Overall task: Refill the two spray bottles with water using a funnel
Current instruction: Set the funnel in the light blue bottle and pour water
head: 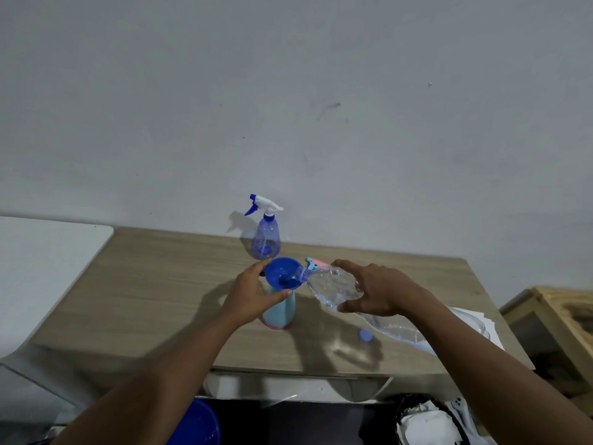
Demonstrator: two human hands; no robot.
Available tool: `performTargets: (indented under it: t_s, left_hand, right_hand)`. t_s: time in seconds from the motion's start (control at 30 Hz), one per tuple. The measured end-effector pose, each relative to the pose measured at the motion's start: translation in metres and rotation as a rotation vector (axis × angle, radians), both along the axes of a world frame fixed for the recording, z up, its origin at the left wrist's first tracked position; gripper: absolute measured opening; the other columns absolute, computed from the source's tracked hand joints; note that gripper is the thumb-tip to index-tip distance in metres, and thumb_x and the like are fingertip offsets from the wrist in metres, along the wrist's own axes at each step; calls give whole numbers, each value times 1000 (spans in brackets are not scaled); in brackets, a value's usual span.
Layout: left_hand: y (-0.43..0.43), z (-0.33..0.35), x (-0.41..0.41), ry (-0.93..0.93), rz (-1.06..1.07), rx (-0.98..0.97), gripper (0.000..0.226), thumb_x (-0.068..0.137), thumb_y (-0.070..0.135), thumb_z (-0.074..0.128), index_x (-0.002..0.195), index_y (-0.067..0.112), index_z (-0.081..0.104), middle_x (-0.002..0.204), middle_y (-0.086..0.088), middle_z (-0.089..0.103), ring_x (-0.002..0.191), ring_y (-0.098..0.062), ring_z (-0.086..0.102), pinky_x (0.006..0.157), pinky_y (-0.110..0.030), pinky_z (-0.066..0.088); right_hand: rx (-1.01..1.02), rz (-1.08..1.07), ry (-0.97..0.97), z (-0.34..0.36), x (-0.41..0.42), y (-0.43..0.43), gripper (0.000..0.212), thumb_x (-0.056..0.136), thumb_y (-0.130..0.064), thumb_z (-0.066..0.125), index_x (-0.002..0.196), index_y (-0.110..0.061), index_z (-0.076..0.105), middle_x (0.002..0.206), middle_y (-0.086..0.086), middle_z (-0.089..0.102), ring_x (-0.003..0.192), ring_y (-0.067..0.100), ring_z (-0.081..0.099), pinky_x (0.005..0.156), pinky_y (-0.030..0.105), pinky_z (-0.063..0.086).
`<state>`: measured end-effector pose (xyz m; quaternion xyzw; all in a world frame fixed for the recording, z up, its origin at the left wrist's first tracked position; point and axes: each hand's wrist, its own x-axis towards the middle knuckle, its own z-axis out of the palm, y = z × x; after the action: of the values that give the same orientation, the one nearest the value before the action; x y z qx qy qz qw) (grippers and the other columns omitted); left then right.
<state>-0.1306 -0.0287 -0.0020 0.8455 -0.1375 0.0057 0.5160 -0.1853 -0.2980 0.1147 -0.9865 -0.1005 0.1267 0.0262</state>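
A light blue spray bottle [280, 311] with its head off stands on the wooden table [160, 284], a blue funnel [282, 277] seated in its neck. My left hand [253, 292] grips the funnel's rim and the bottle's shoulder. My right hand [375, 290] holds a clear plastic water bottle [330, 287] tipped sideways, its mouth over the funnel and water running in. A pink and blue sprayer head [316, 263] lies just behind the water bottle. The second spray bottle [265, 234], translucent blue with a white and blue trigger, stands upright by the wall.
A small blue cap [366, 335] lies on the table to the right, beside a clear plastic sheet [462, 322]. A white surface [41, 252] adjoins on the left, a wooden crate [558, 319] on the right. A blue bucket [199, 425] sits below the table's front edge.
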Motion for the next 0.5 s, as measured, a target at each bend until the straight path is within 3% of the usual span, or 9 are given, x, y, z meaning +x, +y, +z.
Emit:
performTargets:
  t_s: [0.33,0.5]
  left_hand:
    - [1,3,-1,-14,-18,-8,66,67,44,88,124,40,56,112,18,66,104,3,60,89,-24,52]
    - [0,4,-2,-13,-12,-26,65,66,39,89,120,42,54,112,16,66,104,3,59,88,-21,49]
  right_hand:
    - [136,-54,-33,-12,-7,-7,87,74,-71,65,145,-54,17,112,-3,69,99,24,65,86,39,53]
    - [440,-142,-121,-21,-10,-15,91,71,-69,71,146,-54,21,106,-6,67,90,16,67,84,38,55]
